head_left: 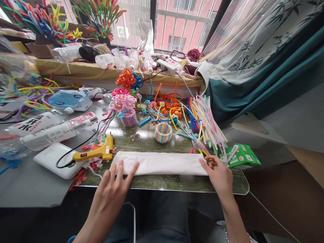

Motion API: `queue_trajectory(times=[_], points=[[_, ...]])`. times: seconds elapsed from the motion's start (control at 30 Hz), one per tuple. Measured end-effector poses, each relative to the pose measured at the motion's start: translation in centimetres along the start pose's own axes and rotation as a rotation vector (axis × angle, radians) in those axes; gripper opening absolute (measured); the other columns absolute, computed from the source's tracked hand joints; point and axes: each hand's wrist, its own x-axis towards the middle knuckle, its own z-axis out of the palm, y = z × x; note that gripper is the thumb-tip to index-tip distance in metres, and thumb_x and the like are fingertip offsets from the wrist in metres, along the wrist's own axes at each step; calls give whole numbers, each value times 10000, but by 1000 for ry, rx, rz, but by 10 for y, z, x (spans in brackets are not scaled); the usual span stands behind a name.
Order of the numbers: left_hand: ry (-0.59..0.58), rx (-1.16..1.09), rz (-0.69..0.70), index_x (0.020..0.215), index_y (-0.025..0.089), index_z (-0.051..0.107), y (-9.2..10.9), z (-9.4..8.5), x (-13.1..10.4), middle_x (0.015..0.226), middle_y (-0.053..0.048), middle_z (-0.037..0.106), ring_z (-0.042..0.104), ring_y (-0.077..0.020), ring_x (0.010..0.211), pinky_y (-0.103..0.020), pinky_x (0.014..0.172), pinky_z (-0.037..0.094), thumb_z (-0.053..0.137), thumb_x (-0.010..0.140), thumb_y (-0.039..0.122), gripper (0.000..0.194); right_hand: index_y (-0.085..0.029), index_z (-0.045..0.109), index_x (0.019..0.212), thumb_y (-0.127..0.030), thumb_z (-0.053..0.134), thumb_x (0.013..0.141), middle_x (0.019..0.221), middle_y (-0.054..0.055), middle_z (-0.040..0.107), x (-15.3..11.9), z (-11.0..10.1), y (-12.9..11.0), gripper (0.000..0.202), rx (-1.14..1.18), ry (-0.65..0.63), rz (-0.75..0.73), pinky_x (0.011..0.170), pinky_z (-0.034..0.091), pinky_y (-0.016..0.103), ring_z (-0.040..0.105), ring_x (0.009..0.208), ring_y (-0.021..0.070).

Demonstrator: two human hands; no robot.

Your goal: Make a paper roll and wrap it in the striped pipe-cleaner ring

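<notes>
A long folded white cloth (162, 163) lies flat along the front of the dark green table. On its left end, my left hand (113, 184) rests with the fingers spread. At the opposite end, my right hand (219, 172) pinches the corner between thumb and fingers. Just left of the cloth lies a yellow glue gun (97, 152) with a black cord. Behind the cloth stands a small striped pastel ring-shaped cup (163, 133). Further back is a striped pot (129, 119) holding pink, orange and blue pipe-cleaner flowers (123, 101).
Pipe cleaners (206, 121) lie in a bundle at the right, near a green packet (244, 156). A white power bank (59, 160) and plastic bottles (59, 131) are on the left. A power strip (167, 66) sits on the sill. Teal curtains (235, 91) hang at the right.
</notes>
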Motion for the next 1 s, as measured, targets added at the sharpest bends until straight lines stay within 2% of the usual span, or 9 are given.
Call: queue_trajectory(times=[0.2, 0.33, 0.43, 0.63, 0.77, 1.0], points=[[102, -231, -22, 1396, 155, 556, 5, 13, 0, 1446, -158, 549, 556, -264, 1305, -386, 1036, 453, 334, 896, 29, 561, -240, 654, 841, -840, 498, 734, 588, -25, 562, -1, -1, -1, 629, -7, -5, 7, 584, 365, 290, 548, 539, 188], [91, -239, -7, 1455, 102, 470, 11, 27, -4, 1497, -212, 467, 480, -328, 1368, -429, 1076, 430, 359, 897, 37, 574, -242, 650, 841, -842, 498, 730, 586, -25, 573, 1, -2, -2, 629, -14, -12, 13, 586, 364, 291, 554, 540, 190], [64, -241, -12, 1521, 137, 361, 14, 32, -6, 1522, -228, 424, 436, -372, 1391, -464, 1081, 431, 399, 908, 69, 618, -243, 648, 842, -837, 503, 731, 582, -26, 576, 1, -2, -2, 621, -13, -10, 12, 583, 362, 288, 555, 538, 186], [3, -280, -4, 1507, 220, 397, 15, 27, -7, 1628, -16, 259, 348, -418, 1429, -508, 1104, 425, 436, 880, 80, 644, -240, 645, 830, -825, 518, 735, 582, -18, 595, 1, -2, -2, 606, -12, -6, -3, 579, 370, 287, 574, 554, 192], [-11, -330, -11, 1539, 247, 300, 16, 24, -7, 1609, -37, 317, 355, -435, 1418, -536, 1098, 428, 479, 865, 103, 712, -240, 642, 820, -826, 522, 736, 573, -18, 592, 2, -2, -1, 604, -15, 0, -15, 574, 373, 288, 566, 543, 189], [-21, -330, -56, 1536, 400, 72, 21, 24, -5, 1584, -54, 375, 350, -420, 1426, -568, 1112, 403, 532, 864, 108, 865, -226, 653, 826, -798, 535, 766, 567, -18, 592, 3, 0, 1, 587, 2, 25, -85, 548, 382, 284, 564, 524, 180]])
